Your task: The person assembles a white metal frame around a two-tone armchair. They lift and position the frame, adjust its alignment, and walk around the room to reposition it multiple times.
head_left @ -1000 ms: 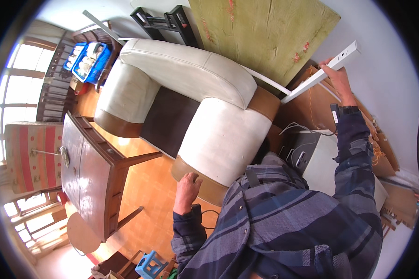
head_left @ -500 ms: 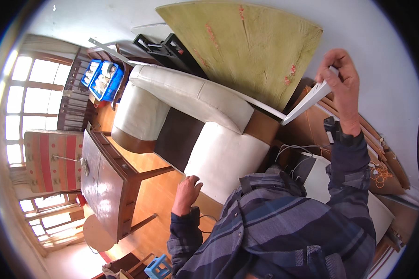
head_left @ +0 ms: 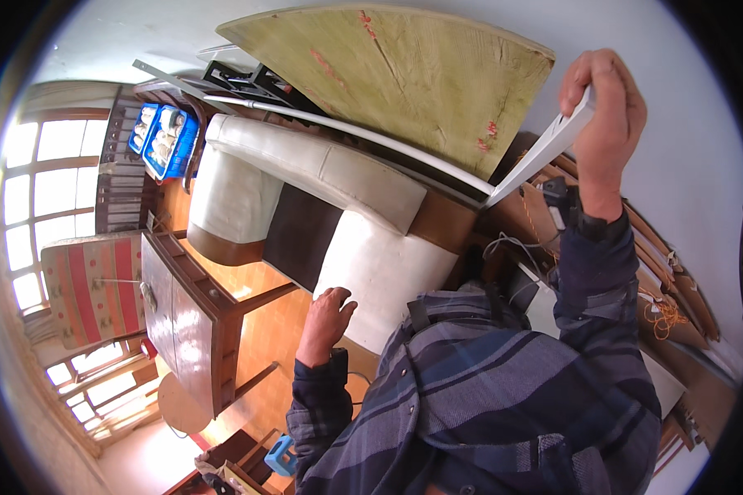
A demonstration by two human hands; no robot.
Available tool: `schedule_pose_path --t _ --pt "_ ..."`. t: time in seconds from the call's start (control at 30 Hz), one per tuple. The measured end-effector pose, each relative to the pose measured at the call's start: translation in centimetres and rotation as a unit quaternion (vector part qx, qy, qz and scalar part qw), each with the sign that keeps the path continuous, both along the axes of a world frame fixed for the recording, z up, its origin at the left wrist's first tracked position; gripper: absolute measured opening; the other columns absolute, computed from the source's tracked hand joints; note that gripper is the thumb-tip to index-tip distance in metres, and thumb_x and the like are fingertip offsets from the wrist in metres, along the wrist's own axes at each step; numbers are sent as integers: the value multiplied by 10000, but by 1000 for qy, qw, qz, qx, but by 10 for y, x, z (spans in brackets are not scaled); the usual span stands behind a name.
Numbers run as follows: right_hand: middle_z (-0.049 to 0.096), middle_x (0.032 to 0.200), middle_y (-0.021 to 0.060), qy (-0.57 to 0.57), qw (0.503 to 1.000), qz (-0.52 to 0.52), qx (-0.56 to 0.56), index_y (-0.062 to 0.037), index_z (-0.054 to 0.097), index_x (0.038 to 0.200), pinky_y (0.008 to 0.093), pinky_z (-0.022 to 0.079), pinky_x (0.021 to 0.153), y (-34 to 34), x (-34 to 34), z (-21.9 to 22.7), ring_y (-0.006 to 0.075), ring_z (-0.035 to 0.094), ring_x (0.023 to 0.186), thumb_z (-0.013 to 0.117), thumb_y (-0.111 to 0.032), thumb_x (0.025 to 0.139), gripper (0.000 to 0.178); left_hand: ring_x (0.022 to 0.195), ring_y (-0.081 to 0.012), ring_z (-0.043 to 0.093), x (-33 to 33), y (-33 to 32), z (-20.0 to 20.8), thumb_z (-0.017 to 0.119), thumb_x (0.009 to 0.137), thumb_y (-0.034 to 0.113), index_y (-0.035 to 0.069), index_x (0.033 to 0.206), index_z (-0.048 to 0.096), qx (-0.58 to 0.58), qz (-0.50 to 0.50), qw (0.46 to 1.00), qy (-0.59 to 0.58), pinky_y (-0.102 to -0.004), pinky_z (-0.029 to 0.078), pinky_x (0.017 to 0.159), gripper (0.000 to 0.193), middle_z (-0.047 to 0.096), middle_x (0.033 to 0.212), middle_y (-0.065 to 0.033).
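Observation:
My right hand [head_left: 609,115] is closed around the upper end of a flat white bar [head_left: 538,159], held up at the right near the wall. The bar's lower end meets a long white pole [head_left: 363,142], which runs left behind the sofa's back; I cannot make out how they join. My left hand [head_left: 325,320] hangs beside the near end of the white and brown sofa [head_left: 388,268]. Its fingers are loosely bent, the thumb stands apart, and nothing shows in it.
A large yellow-green board [head_left: 404,74] with red marks leans behind the sofa. Brown cardboard [head_left: 627,223] and orange cord [head_left: 662,317] lie at the right. A wooden table [head_left: 182,318] stands at left, with blue crates [head_left: 172,144] beyond it and a small blue stool [head_left: 281,456] nearby.
My right hand has risen a little with the white bar, and more of the white pole shows above the sofa's back. The whole view has shifted slightly. My left hand stays near the sofa.

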State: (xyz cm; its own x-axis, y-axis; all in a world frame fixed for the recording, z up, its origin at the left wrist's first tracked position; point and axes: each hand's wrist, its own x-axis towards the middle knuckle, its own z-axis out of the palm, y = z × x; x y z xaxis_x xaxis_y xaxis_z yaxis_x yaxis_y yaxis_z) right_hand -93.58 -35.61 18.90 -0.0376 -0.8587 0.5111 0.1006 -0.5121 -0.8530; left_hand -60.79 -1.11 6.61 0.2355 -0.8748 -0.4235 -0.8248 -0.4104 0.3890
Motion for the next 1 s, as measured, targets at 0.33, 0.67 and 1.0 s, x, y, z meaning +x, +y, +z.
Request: schedule_pose_path --t 0.33,0.67,1.0 --pt "482 695 61 -30 999 20 6 -17 504 801 285 378 582 -40 3 -2 142 453 596 417 -162 1042 294 943 -359 701 10 -20 -17 706 913 162 -13 1075 688 35 25 999 18 -424 547 832 240 710 1010 -198" --pt "524 704 75 -74 997 13 5 24 563 859 288 420 614 -31 11 -4 155 489 616 466 -158 1038 273 951 -342 704 14 -39 -27 720 908 135 -18 1063 673 34 35 997 53 -414 542 835 223 713 994 -181" --pt "501 642 3 -76 991 3 -109 -79 493 804 226 358 492 -33 17 -18 75 439 500 490 -305 1054 337 922 -366 692 19 -39 -25 724 902 120 -4 1063 655 50 15 997 56 -438 541 805 214 695 1008 -196"
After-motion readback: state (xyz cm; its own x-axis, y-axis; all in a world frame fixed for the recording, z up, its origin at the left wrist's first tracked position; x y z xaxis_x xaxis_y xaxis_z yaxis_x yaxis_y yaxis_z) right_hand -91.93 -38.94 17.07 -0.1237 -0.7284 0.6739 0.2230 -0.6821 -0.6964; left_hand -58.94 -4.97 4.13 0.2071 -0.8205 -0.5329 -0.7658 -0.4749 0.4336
